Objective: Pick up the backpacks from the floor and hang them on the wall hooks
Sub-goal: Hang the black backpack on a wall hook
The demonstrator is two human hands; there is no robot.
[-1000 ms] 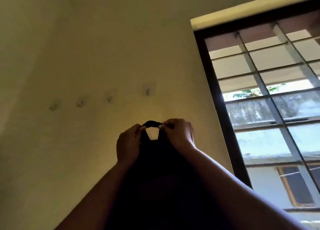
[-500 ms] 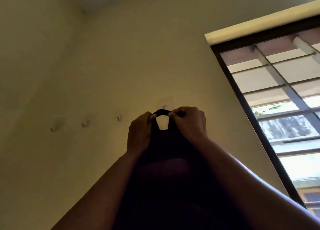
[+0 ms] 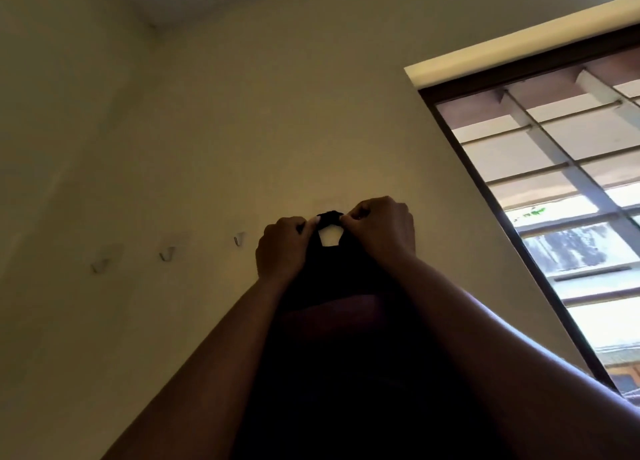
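A dark backpack is held up against the cream wall, between my raised forearms. Its black top loop is stretched open between both hands. My left hand pinches the loop's left side and my right hand pinches its right side. The loop sits where the rightmost wall hook was, and that hook is hidden behind it. Three bare hooks run leftward along the wall: one close to my left hand, a second and a third.
A dark-framed window with bars fills the right side, bright daylight behind it. The ceiling corner shows at the upper left. The backpack's lower part is lost in shadow.
Both hands have lifted the backpack's loop upward to the rightmost hook, which now lies hidden behind the loop. The view has tilted further up.
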